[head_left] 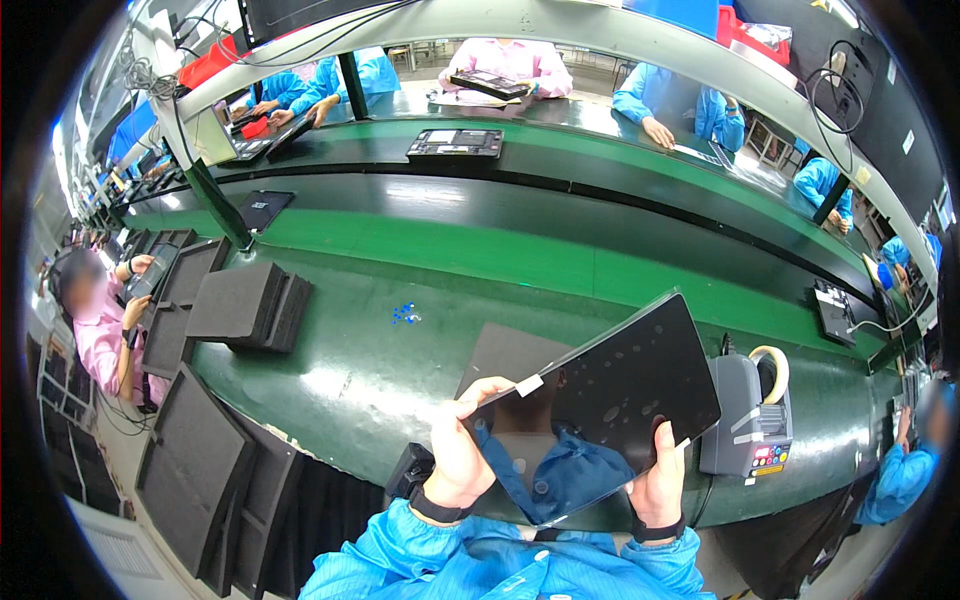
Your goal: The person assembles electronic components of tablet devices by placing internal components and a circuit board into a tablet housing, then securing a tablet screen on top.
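Tilted over the green bench, a glossy black screen panel point(625, 390) is held up between my two hands. Its surface mirrors a blue sleeve and shows several pale smudges. My left hand point(462, 455) grips the panel's left edge, close to a small white tab point(529, 385). At the lower right edge, my right hand point(658, 485) has its thumb on the front face; the fingers behind are hidden. A flat dark grey sheet point(500, 350) lies on the bench, partly covered by the panel.
A grey tape dispenser point(745, 420) with a tape roll stands right of the panel. Small blue bits point(404, 314) lie on the bench point(350, 375). Black foam blocks point(245, 305) and trays point(195, 470) are at left. Beyond runs a conveyor with a laptop chassis point(455, 144); co-workers sit around.
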Demonstrator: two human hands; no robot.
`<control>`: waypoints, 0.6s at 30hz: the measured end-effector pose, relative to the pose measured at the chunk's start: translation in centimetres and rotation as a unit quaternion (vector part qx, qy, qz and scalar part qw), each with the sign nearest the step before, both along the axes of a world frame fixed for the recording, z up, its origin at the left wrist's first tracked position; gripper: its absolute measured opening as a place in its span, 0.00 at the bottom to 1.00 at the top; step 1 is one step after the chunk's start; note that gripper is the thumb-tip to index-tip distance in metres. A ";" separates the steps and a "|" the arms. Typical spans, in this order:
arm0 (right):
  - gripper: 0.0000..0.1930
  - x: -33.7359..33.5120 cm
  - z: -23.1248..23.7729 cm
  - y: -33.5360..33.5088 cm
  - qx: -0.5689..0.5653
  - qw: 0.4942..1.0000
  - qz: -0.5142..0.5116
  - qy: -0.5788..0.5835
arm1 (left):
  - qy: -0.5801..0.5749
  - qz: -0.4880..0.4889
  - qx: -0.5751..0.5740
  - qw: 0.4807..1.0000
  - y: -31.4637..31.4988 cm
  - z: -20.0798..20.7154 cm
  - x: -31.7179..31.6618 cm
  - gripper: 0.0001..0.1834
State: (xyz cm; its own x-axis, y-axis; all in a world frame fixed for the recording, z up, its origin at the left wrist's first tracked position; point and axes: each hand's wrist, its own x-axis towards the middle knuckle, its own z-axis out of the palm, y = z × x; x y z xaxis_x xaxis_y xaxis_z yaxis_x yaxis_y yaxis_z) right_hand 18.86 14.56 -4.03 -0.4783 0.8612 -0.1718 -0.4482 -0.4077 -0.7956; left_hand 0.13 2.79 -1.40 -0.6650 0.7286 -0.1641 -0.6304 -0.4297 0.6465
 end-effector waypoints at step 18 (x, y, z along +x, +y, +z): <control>0.19 -0.2 -0.2 0.1 0.014 1.000 -0.003 -0.017 | -0.087 -0.066 0.055 0.993 0.6 -2.7 -0.4 0.21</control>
